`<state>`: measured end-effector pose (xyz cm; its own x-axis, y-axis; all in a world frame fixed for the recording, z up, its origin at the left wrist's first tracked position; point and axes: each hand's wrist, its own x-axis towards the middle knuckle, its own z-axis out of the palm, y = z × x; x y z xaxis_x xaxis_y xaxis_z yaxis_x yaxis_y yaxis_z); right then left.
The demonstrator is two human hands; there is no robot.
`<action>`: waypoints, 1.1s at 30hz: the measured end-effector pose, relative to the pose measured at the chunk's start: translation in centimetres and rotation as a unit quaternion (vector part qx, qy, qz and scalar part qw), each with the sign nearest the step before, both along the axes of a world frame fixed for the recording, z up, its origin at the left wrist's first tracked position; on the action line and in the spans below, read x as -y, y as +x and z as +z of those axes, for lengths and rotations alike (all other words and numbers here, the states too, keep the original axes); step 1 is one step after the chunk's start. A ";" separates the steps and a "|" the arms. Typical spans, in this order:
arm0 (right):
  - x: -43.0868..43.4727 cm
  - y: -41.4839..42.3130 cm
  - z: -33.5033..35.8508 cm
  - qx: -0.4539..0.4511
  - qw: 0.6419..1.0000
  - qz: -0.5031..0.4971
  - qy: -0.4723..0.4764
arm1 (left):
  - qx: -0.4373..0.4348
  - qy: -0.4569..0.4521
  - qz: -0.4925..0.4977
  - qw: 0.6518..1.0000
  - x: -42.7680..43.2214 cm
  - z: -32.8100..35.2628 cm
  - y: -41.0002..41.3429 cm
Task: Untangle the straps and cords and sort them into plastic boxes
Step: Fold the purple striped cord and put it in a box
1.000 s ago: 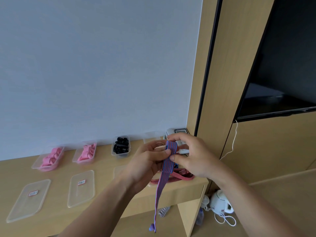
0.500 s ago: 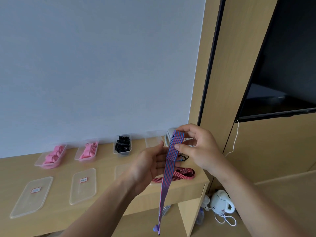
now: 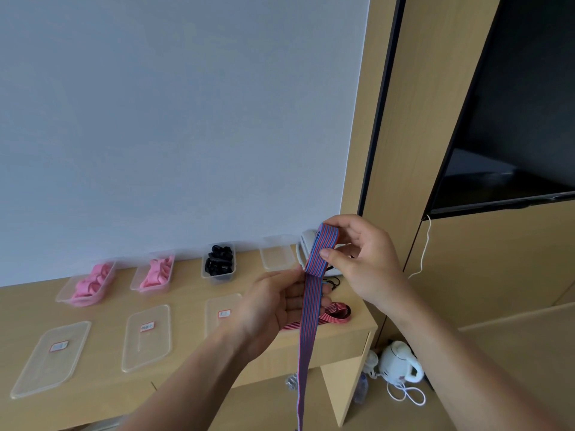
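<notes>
Now | left hand [image 3: 273,306], right hand [image 3: 367,262] pinch strap [image 3: 306,343] | leftmost box [image 3: 66,294], next box [image 3: 134,285]: pink straps [image 3: 90,283] | third box [image 3: 217,279]: black cords [image 3: 219,259]

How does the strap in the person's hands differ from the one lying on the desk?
The held strap is blue-and-red and wider; the desk strap is red with dark stripes and narrower. The held strap hangs straight below the right hand, its top folded; the desk strap lies looped. Both are flat and striped.

The right hand [image 3: 364,259] pinches the folded top of a blue-red strap [image 3: 311,321] above the desk's [image 3: 186,306] right end. The left hand [image 3: 273,306] grips it lower down. Four boxes [image 3: 217,276] line the back edge, with lids [image 3: 146,346] in front.
</notes>
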<state>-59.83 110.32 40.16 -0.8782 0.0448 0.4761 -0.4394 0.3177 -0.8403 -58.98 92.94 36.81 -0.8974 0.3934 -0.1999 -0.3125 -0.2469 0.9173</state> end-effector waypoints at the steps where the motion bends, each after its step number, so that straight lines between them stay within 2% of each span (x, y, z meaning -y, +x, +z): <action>1: 0.1 0.0 -0.2 -0.012 1.000 -0.006 0.007 | 0.001 -0.003 0.001 1.000 0.0 0.1 -0.1; 11: 0.4 0.1 -1.3 -0.115 0.986 -0.049 0.114 | 0.047 -0.025 0.014 0.998 -0.5 0.3 -0.6; 15: 0.6 0.1 -1.8 -0.207 0.962 -0.075 0.160 | 0.054 0.012 0.025 0.998 -0.4 0.4 -1.1; 20: 1.0 0.3 -3.2 -0.299 0.936 -0.060 0.176 | 0.040 0.035 0.024 0.998 0.0 0.7 -1.6; 23: 1.4 0.5 -4.3 -0.325 0.929 -0.043 0.170 | 0.038 0.049 0.036 0.997 0.2 0.9 -1.9; 33: 1.9 1.4 -6.4 -0.351 0.902 -0.014 0.252 | 0.022 0.054 0.043 0.997 1.1 1.3 -2.5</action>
<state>-58.38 108.37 33.75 -0.3538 -0.3159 0.8803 -0.7929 0.6005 -0.1032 -61.50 91.87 38.10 -0.9203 0.3363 -0.2000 -0.3247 -0.3710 0.8700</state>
